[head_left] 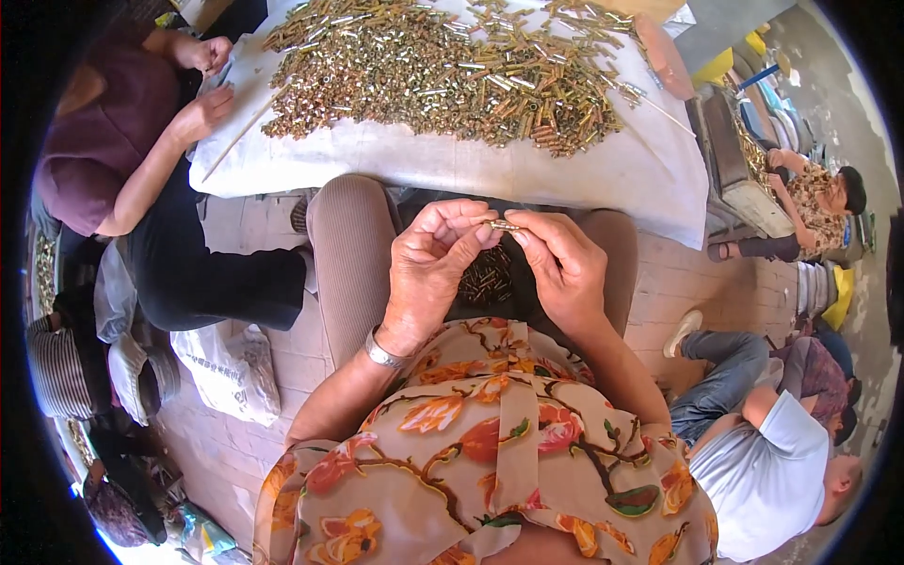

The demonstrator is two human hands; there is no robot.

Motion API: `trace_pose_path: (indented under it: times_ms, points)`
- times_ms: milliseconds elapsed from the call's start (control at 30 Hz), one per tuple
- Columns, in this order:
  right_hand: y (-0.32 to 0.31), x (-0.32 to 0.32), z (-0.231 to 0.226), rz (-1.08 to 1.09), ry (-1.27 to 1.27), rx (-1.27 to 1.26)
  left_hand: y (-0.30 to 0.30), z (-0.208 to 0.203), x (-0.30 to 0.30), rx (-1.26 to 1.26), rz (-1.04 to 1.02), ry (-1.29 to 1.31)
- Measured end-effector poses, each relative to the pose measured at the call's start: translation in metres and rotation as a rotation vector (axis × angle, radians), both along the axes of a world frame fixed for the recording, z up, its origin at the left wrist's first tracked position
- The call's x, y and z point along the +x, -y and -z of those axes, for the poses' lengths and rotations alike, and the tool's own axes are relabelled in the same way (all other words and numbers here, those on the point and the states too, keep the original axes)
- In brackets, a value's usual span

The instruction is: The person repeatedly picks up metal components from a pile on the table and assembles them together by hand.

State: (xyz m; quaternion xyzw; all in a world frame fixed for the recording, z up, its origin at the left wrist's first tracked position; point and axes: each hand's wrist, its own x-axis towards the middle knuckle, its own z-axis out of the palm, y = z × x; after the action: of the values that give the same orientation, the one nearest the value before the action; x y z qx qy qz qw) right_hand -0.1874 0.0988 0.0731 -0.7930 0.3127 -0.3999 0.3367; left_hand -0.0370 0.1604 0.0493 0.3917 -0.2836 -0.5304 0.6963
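Observation:
A small brass-coloured metal cylinder (502,225) is pinched between both my hands, above my lap. My left hand (435,259), with a silver bracelet on its wrist, grips one end between thumb and fingertips. At the other end, the thumb and forefinger of my right hand (563,264) are closed on it. Below them, between my legs, a dark container holds many similar thin metal pieces (485,280). In front of me a large heap of brass-coloured and silvery small metal parts (405,80) is spread over a white-covered table.
The white table cover (452,160) hangs down just past my knees. A thin stick (247,132) lies at its left side. A co-worker in a purple top (122,141) sits at the left. A white plastic bag (231,367) is on the tiled floor. Several other people sit at the right.

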Motion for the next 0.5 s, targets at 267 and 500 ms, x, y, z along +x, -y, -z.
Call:
trace_pose_path:
  times_ms: [267,500]
  points:
    - [0.0001,0.002,0.0007,-0.024,0.052,-0.021,-0.002,0.001,0.0017,-0.037,-0.043,0.138]
    - [0.0026,0.0012,-0.005,-0.034,0.051,-0.035,-0.0069,-0.0044,0.0036,-0.068,-0.073,0.295]
